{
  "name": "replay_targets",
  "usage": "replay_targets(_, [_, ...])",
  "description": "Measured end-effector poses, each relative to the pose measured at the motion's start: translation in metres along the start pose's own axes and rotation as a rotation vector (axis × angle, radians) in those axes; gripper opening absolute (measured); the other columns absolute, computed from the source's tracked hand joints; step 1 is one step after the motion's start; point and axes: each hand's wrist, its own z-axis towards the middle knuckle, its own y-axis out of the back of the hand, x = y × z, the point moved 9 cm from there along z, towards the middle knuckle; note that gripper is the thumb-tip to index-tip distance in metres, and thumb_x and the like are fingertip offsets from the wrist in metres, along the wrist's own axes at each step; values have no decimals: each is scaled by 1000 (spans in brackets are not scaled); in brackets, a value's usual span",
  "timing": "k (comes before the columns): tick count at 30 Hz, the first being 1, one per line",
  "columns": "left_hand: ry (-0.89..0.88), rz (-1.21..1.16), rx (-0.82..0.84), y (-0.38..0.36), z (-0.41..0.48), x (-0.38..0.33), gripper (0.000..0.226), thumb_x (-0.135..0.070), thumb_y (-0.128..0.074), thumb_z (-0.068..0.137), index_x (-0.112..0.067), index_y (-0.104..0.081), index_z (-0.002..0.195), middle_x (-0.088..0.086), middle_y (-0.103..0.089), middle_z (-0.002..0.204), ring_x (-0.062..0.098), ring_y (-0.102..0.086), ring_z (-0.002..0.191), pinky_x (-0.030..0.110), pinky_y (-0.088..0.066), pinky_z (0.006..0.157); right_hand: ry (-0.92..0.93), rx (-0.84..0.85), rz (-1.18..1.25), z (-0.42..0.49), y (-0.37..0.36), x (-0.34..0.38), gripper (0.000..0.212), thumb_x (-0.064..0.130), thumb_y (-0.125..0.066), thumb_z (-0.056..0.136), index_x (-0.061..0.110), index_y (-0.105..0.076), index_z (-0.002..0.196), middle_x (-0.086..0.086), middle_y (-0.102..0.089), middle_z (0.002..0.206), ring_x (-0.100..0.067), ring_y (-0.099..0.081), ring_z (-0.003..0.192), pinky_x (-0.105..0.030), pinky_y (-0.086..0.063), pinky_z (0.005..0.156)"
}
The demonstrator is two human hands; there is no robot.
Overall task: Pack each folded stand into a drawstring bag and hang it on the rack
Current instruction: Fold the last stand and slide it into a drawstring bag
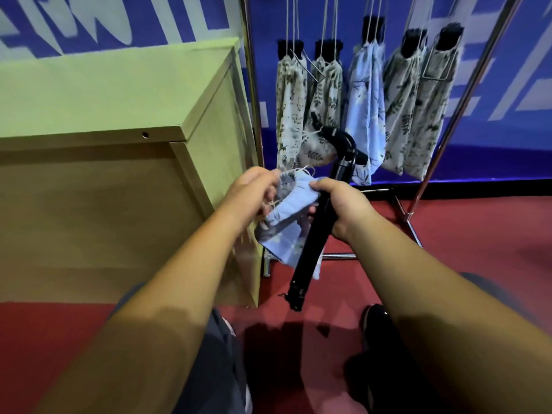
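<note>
The right hand (343, 209) is gripping a slim, rigid black folded stand (310, 243), its fingers curling round the shaft and its thumb pinning soft light-blue printed cloth, the drawstring bag (291, 204), against it. The left hand (254, 194) is pinching the bag's frayed mouth. The stand is slanting across the bag's outside. Filled cloth bags (366, 94) are hanging from the metal rack (340, 256), with black tops poking out.

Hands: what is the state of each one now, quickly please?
Left hand: closed, pinching the blue drawstring bag near its mouth.
Right hand: closed around the black folded stand.
</note>
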Motion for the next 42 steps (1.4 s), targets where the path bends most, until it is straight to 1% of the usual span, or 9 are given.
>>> replay_targets(3, [58, 146, 69, 5, 8, 17, 28, -16, -73, 98, -18, -57, 121, 6, -69, 83, 18, -53, 43, 28, -47, 45, -11, 62, 17, 6, -10, 6, 5, 17, -69, 93, 12, -69, 93, -11, -65, 79, -26, -60, 58, -31, -57, 59])
replay_targets(8, [-300, 863, -108, -5, -3, -23, 78, -19, -81, 81, -52, -41, 140, -4, -50, 111, 15, -59, 78, 29, -45, 61, -15, 133, -180, 7, -20, 9, 19, 16, -73, 85, 7, -73, 101, -14, -67, 78, -26, -63, 55, -33, -56, 58])
replay_targets(14, [-395, 1024, -157, -9, 8, -23, 13, -25, -68, 87, -30, -56, 87, -7, -41, 98, 20, -47, 98, 38, -47, 76, 83, 164, -376, -1, -25, 16, 15, 17, -78, 89, 8, -77, 101, -11, -68, 76, -21, -58, 49, -29, -52, 51])
replay_targets(20, [4, 856, -143, 3, 26, 23, 7, -19, -62, 91, -20, -55, 92, 0, -59, 85, 25, -58, 79, 29, -35, 57, 243, 111, -535, -4, -19, 24, 37, 55, -85, 85, 30, -73, 108, -5, -74, 84, -21, -70, 61, -44, -64, 64])
replay_targets(25, [189, 685, -71, -2, 33, 48, 8, -25, -64, 92, -17, -63, 89, 7, -68, 87, 26, -60, 74, 27, -37, 55, 251, 63, -514, -2, -8, 27, 19, 34, -81, 87, 20, -72, 95, -9, -73, 76, -30, -75, 72, -63, -62, 84])
replay_targets(30, [346, 542, -150, 6, 36, 68, 39, -45, -74, 90, -6, -69, 91, 15, -70, 75, 33, -70, 66, 25, -38, 51, 260, 10, -565, -8, 3, 33, 34, 46, -83, 79, 15, -72, 87, -4, -69, 75, -24, -73, 61, -64, -63, 75])
replay_targets(34, [438, 403, -156, 3, 32, 74, 34, -37, -74, 91, -4, -68, 84, 0, -54, 38, 20, -47, 37, 21, -36, 45, 265, 82, -477, -13, 0, 35, 26, 32, -85, 86, 11, -70, 94, -10, -66, 72, -31, -71, 61, -64, -63, 76])
replay_targets(38, [499, 179, -140, -12, 33, 81, 24, -31, -68, 95, -9, -66, 87, -1, -47, 40, 15, -34, 32, 17, -33, 38, 161, 266, -337, -20, -15, 21, 12, 11, -70, 92, -1, -70, 95, -23, -63, 75, -46, -78, 88, -66, -59, 94])
replay_targets(42, [627, -102, -45, -34, 28, 84, 29, -28, -54, 103, -20, -49, 76, -8, -35, 41, 8, -25, 28, 14, -24, 36, 54, 342, -283, -20, -20, 3, 17, 14, -63, 89, 0, -67, 97, -25, -76, 105, -45, -75, 105, -55, -56, 105])
